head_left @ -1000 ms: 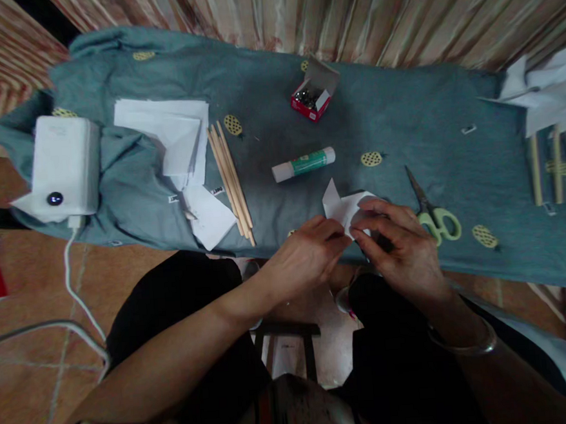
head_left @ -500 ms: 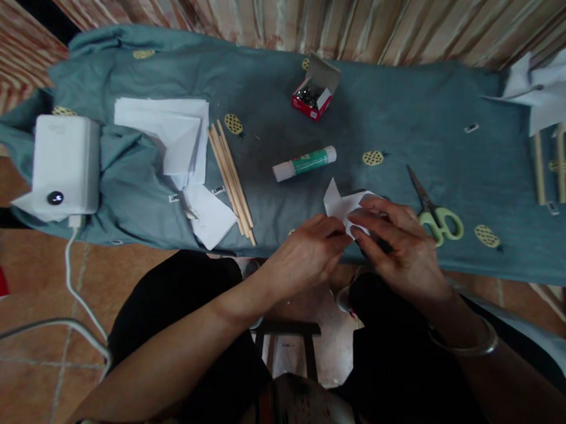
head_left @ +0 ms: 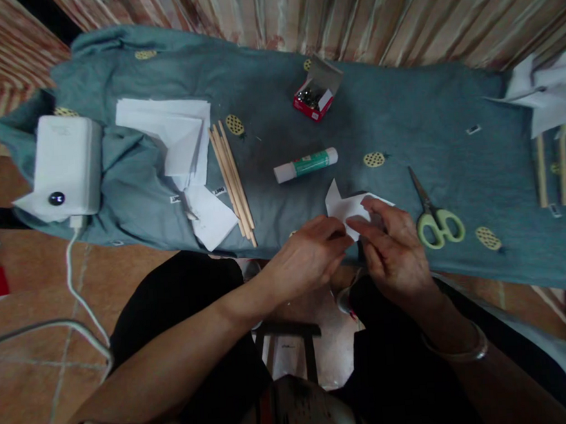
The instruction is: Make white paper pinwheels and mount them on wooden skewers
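A white paper piece (head_left: 345, 206) with pointed, bent corners is held between my hands at the near edge of the cloth. My left hand (head_left: 317, 245) is closed and pinches its lower left side. My right hand (head_left: 395, 239) grips the paper from the right, its fingers bent over the right part and covering some of it. Just right of that hand lie green-handled scissors (head_left: 436, 220), with the blades pointing away. Above the paper rests a glue stick (head_left: 307, 164) with its white cap on the left.
On the blue-green cloth (head_left: 275, 96) stand an opened red box of metal pins (head_left: 314, 98) and a white power bank (head_left: 66, 166) with a cable. Wooden sticks (head_left: 232, 183) lie beside paper sheets (head_left: 161, 127). Paper pinwheels (head_left: 553, 93) on sticks lie at far right.
My right hand has shifted slightly left and downward, and its fingers have changed position on the paper. More of the scissors' handles and the paper's right edge shows. My left hand keeps its pinch.
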`<state>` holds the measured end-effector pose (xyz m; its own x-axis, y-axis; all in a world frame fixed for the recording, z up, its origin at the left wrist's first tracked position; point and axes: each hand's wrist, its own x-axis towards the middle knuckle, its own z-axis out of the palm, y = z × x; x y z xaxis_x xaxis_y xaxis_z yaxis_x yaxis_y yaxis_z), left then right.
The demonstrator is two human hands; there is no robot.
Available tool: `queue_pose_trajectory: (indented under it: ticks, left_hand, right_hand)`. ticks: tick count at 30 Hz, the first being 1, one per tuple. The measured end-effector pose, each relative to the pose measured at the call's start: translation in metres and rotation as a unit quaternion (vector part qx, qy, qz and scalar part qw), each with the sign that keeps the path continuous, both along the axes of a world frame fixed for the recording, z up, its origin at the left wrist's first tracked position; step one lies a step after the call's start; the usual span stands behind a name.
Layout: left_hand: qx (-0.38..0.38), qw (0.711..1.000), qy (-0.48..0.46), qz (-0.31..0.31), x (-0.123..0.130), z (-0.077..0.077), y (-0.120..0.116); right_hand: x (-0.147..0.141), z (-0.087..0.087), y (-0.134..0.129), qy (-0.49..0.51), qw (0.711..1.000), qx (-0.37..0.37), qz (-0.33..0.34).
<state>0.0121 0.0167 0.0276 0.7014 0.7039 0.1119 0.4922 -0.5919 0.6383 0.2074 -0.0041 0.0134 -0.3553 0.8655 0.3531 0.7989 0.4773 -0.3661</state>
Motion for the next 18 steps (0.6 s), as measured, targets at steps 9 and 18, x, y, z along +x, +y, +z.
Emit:
queue_pose_trajectory:
  ticks: [9,18]
  left_hand:
    - [0.017,1.000,0.016,0.012,0.003,0.001,0.003]
    - [0.063,0.998,0.029,0.006,0.004,-0.002,0.003]
  right_hand:
    - [-0.003,-0.003,0.001,0.018,0.999,-0.027,-0.029]
    - [0.006,0.012,0.002,0.064,0.996,-0.043,-0.034]
